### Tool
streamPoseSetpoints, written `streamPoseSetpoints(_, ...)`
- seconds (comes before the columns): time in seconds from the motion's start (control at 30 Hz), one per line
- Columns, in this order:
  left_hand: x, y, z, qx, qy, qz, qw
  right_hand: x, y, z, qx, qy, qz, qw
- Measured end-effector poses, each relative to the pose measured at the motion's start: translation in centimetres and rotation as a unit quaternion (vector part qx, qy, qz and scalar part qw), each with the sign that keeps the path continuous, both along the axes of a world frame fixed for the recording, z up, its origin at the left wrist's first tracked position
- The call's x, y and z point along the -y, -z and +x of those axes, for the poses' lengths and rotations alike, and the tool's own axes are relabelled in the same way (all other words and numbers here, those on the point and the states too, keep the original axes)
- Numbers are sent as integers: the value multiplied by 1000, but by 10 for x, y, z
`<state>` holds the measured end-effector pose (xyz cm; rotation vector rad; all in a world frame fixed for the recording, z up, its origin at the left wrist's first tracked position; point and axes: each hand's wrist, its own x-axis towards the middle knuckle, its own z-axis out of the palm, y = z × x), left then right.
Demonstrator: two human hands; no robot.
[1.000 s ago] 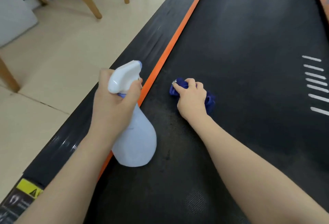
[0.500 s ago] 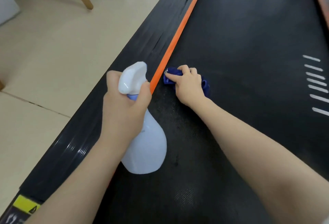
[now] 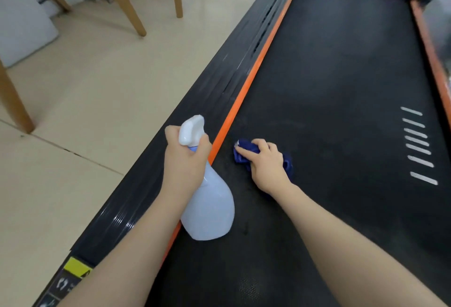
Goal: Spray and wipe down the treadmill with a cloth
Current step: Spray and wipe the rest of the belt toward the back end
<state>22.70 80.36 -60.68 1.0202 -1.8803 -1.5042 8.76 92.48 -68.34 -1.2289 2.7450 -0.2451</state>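
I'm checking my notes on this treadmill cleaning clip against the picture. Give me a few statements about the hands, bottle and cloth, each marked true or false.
1. The left hand grips the spray bottle by its neck. True.
2. The right hand presses a red cloth on the belt. False: the cloth is dark blue.
3. The cloth lies on the black belt, to the right of the orange strip. True.
4. The spray bottle lies on its side on the floor. False: it is held over the treadmill's left edge, nozzle end up.
5. The white dashes on the belt are left of the cloth. False: they are to its right.
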Motion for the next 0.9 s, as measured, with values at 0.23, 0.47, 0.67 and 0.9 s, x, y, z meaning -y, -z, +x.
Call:
streamPoseSetpoints(0.23,17,-3,10,26,-46,69,996,-19,-12,26,73,82,-96,989)
streamPoseSetpoints(0.47,28,-7,34,18,-88,82,993,35,-37,64,69,-70,-243,965)
streamPoseSetpoints(0.67,30,-6,43,47,-77,26,996,100,-20,55,-2,-185,-121,975)
streamPoseSetpoints(0.9,26,-1,49,35,-60,-2,998,159,-34,-51,-105,10,-19,994)
